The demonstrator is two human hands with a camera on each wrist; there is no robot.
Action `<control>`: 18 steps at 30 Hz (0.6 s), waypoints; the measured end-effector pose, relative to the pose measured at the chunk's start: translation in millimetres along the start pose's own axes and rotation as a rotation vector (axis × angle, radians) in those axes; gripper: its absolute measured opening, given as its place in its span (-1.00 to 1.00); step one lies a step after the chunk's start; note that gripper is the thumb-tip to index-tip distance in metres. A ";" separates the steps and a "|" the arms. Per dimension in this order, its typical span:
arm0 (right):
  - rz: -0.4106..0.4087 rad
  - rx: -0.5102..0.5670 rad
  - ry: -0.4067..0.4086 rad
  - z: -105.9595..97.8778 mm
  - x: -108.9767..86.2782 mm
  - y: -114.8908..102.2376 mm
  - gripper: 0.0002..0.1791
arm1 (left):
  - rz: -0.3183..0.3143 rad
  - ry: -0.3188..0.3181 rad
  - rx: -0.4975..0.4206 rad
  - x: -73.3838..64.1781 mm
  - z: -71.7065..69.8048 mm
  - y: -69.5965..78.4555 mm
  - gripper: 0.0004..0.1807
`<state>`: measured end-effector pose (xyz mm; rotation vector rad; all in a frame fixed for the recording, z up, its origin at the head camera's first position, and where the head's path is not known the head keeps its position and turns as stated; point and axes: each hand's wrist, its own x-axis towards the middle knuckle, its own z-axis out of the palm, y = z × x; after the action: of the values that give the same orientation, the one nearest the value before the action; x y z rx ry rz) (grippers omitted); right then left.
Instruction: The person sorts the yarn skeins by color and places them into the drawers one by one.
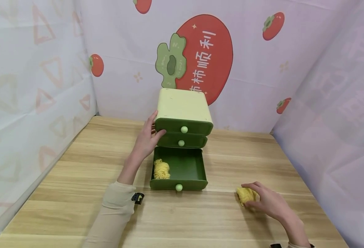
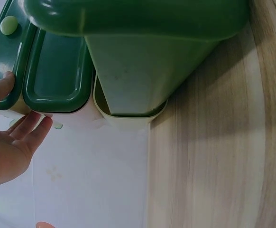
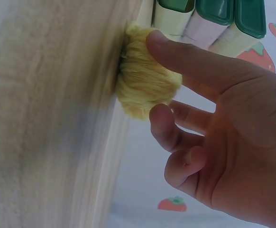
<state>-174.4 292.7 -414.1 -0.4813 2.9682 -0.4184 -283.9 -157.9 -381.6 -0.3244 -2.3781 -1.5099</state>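
A drawer cabinet (image 1: pixel 183 105) has a pale yellow top and dark green drawer fronts with round light-green knobs. My left hand (image 1: pixel 146 139) holds its left front corner, the thumb on the front and the fingers along the side. The bottom drawer (image 1: pixel 188 167) is pulled out, with a yellow yarn bundle (image 1: pixel 161 169) against its left wall. To the right, low over the table, my right hand (image 1: pixel 270 201) grips a second yellow yarn bundle (image 3: pixel 145 76) between thumb and fingers. Whether this bundle touches the table is hard to tell.
The wooden table (image 1: pixel 200 220) extends around the cabinet. A fabric backdrop (image 1: pixel 250 86) printed with persimmons rises behind it, and fabric walls stand at left and right. A black wrist strap (image 1: pixel 138 198) is on the left sleeve.
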 end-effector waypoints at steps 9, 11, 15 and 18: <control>-0.036 -0.046 0.093 3.0 -0.1 -1.1 -0.51 | 0.004 0.001 0.012 0.2 0.5 -3.9 -0.16; -0.035 -0.048 0.116 2.4 0.6 -3.4 -0.52 | 0.006 0.003 0.016 0.2 0.2 -4.6 -0.16; -0.046 -0.053 0.154 1.6 2.5 -8.1 -0.52 | 0.010 0.003 0.018 0.0 0.0 -4.7 -0.16; -0.070 -0.064 0.186 1.6 5.3 -12.4 -0.53 | 0.007 0.007 0.019 -0.3 0.2 -4.4 -0.16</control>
<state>-175.6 279.3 -412.5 -0.5854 3.1596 -0.3955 -285.2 -159.6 -385.5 -0.3229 -2.3818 -1.4825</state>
